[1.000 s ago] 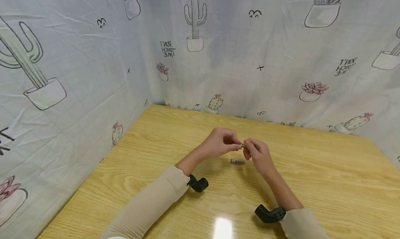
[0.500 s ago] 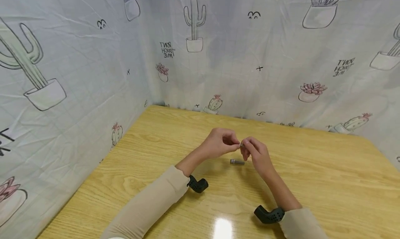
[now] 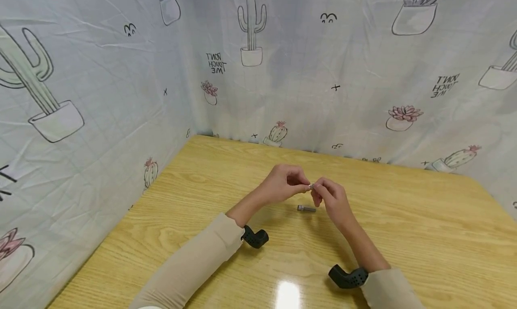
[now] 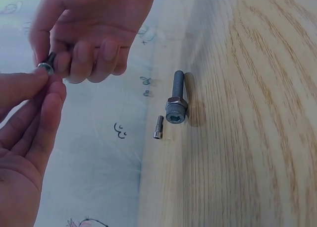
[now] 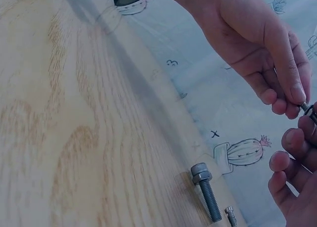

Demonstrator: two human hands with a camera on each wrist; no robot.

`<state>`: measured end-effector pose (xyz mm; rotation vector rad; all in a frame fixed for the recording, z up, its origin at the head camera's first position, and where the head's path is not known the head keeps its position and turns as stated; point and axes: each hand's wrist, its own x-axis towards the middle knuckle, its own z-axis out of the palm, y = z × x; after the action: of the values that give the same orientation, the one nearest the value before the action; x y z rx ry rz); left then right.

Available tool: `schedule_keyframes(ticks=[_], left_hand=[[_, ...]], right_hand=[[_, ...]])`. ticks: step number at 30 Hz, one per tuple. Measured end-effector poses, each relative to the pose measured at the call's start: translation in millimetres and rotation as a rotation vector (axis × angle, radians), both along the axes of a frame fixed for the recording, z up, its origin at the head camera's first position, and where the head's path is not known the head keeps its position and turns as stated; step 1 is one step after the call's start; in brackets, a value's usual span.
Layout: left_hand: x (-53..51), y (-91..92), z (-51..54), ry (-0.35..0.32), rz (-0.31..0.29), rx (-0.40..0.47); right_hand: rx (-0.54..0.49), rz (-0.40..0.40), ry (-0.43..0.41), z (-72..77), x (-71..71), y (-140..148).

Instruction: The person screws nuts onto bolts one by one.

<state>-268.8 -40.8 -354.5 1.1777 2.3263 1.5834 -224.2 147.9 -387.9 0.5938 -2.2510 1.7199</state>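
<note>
Fingertip to fingertip, my left hand (image 3: 282,183) and right hand (image 3: 333,201) pinch a small metal bolt (image 3: 311,186) between them, just above the table. In the left wrist view its dark shank (image 4: 52,57) points toward the right hand's curled fingers, and a shiny ring-shaped piece (image 4: 46,67), a nut or washer, sits by the left thumb. Fingers cover most of it. Below the hands lies a large grey socket-head bolt (image 4: 178,83) with a nut (image 4: 177,101) near its head. Close beside it rests a smaller socket-head bolt (image 4: 159,127), touching neither hand.
The wooden table (image 3: 404,219) reaches back to a pale cloth (image 3: 299,98) printed with cacti, which also hangs along the left side. Black wrist devices (image 3: 256,238) sit at both sleeve cuffs, a little above the tabletop.
Both hands have shifted very slightly left, still together. The small metal bolt was almost hidden half a second ago and shows again between the fingertips. The bolts on the table have not moved.
</note>
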Motion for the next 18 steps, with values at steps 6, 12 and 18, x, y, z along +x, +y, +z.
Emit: schedule_keyframes(ticks=[6,12,18], left_hand=[[-0.1,0.8,3.3,-0.015,-0.044,0.002],[-0.5,1.2,4.8,-0.001,-0.052,-0.007],[-0.8,-0.1,5.4,-0.002,0.005,-0.014]], right_hand=[[0.015,-0.009,-0.034,3.9,-0.5,-0.5],[0.04,-0.05,-0.075,6.4,-0.6,-2.7],[0.017,-0.05,-0.019,5.2,-2.5,-2.8]])
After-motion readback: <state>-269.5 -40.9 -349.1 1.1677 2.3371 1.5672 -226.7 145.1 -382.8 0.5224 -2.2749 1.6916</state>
